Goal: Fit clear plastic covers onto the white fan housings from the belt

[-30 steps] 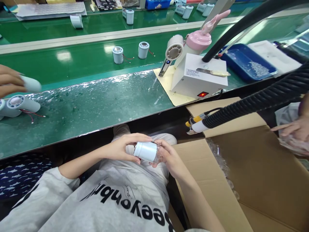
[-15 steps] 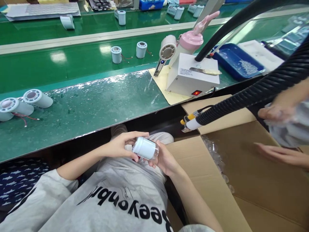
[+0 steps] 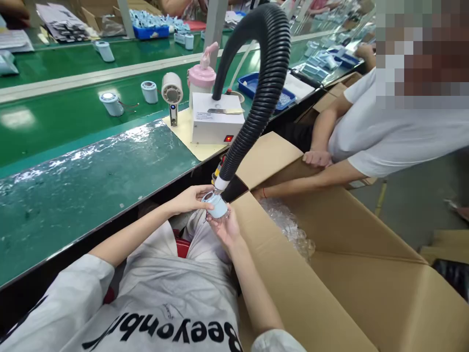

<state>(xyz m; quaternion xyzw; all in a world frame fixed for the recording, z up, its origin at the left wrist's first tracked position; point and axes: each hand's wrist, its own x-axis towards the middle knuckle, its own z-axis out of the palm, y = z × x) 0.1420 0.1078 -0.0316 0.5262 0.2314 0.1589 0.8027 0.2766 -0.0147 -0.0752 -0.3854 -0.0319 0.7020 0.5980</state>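
My left hand (image 3: 190, 199) is closed on the upper end of a light-blue cylindrical fan housing (image 3: 219, 207), its fingers near the ringed opening. My right hand (image 3: 230, 227) wraps the lower end, where a clear plastic cover sits around the housing. Close above the opening hangs the white nozzle (image 3: 221, 184) of a black ribbed hose (image 3: 252, 132); whether they touch I cannot tell. Yellow and red fittings show beside the nozzle.
A white blower box (image 3: 216, 129) with a red switch stands at the bench edge by a handheld fan (image 3: 172, 93). Housings (image 3: 112, 104) sit on the green belt. To my right, a co-worker's arm (image 3: 311, 183) reaches into a cardboard box (image 3: 351, 288) holding clear plastic covers (image 3: 286, 225).
My view has swung right. Both hands have brought the housing up to the hose nozzle and turned its ringed end upward. The co-worker's hand has gone down into the box.
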